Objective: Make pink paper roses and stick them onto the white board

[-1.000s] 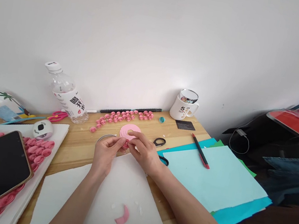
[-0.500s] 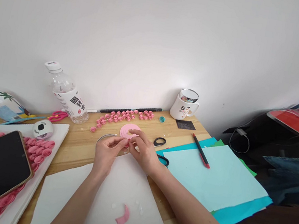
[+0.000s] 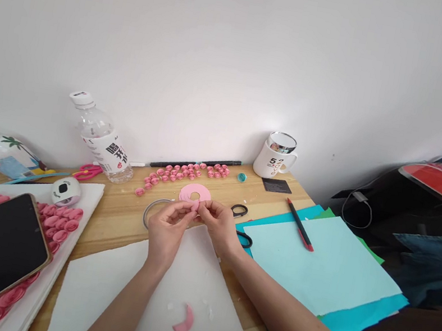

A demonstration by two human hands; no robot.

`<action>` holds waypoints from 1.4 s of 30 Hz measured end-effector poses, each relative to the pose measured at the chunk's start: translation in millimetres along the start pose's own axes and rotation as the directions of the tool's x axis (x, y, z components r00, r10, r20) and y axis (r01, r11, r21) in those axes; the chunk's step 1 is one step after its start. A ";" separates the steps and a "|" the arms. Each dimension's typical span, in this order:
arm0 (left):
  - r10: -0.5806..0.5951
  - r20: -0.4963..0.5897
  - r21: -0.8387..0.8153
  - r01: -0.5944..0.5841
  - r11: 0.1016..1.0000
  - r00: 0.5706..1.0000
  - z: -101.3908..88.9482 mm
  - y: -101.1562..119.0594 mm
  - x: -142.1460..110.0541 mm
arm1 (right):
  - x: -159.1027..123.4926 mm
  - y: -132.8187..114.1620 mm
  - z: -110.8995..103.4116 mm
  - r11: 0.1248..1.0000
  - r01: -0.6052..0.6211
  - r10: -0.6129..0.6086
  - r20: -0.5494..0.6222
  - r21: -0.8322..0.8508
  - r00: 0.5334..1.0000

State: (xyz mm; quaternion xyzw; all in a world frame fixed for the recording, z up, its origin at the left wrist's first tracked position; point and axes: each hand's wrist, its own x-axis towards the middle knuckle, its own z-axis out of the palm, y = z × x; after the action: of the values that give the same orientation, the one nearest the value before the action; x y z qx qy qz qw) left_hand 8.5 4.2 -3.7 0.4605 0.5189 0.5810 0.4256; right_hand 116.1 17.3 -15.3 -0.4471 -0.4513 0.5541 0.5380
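Observation:
My left hand (image 3: 167,231) and my right hand (image 3: 218,227) meet above the top of a white sheet (image 3: 163,298). Both pinch a small pink paper piece (image 3: 195,205) between their fingertips, which cover most of it. Just behind them lies a flat pink paper ring (image 3: 187,189). A grey ring (image 3: 146,213) sits beside my left hand, partly covered by it. Black-handled scissors (image 3: 240,211) lie by my right hand, their blades hidden. Small rolled pink paper flowers (image 3: 180,169) stand in rows further back. A curved pink scrap (image 3: 185,319) rests on the sheet.
At left, a phone (image 3: 5,250) lies on a board covered with pink paper roses (image 3: 59,222). A water bottle (image 3: 108,140) and a mug (image 3: 276,158) stand by the wall. Right of my arm are coloured sheets (image 3: 313,273) with a pen (image 3: 300,225) on top.
My right fingers have come down and closed in on the pink paper piece, uncovering more of the pink ring behind. The view has shifted slightly.

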 end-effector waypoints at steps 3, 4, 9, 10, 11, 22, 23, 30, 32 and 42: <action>-0.032 0.012 -0.025 0.033 0.999 0.999 2.3 0.6 -1.8 | 1.3 1.8 -1.8 0.992 0.070 -0.073 -0.022 -0.105 0.997; -0.051 0.020 -0.049 0.052 0.997 0.998 2.5 1.1 -1.9 | 2.0 2.4 -3.0 0.979 0.124 -0.130 -0.029 -0.159 0.991; -0.146 0.132 -0.047 0.154 0.987 0.980 -4.1 9.7 1.9 | 6.5 4.2 -13.0 0.680 0.532 -0.568 0.095 -0.505 0.817; -0.166 0.139 -0.041 0.173 0.984 0.976 -6.3 12.0 3.1 | 7.3 4.1 -15.2 0.589 0.587 -0.622 0.153 -0.555 0.768; -0.185 0.148 -0.043 0.193 0.980 0.972 -8.3 14.0 4.2 | 7.8 3.8 -17.3 0.503 0.629 -0.656 0.212 -0.593 0.724; -0.277 0.171 -0.154 0.304 0.940 0.945 -9.5 11.3 4.5 | 7.4 6.5 -16.4 0.366 0.692 -0.688 0.320 -0.622 0.652; -0.279 0.158 -0.166 0.304 0.938 0.947 -8.6 10.3 4.2 | 7.2 7.6 -15.1 0.416 0.676 -0.693 0.268 -0.608 0.669; -0.231 0.028 -0.153 0.233 0.960 0.973 -2.2 3.9 2.7 | 0.0 2.7 -3.6 0.853 0.391 -0.421 -0.014 -0.345 0.907; -0.212 0.035 -0.153 0.215 0.964 0.977 -1.4 2.7 2.5 | -2.6 -1.9 -1.5 0.938 0.274 -0.285 -0.021 -0.212 0.958; -0.092 -0.022 -0.032 0.091 0.995 0.996 -0.9 -4.2 5.1 | -4.2 -5.7 0.1 0.976 -0.124 0.120 0.034 0.181 0.992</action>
State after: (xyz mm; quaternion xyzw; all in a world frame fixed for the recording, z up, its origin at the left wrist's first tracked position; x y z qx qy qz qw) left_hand 6.6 9.4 -7.4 0.4227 0.5354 0.5743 0.4526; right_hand 117.2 13.2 -9.6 -0.4161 -0.3763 0.6305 0.5365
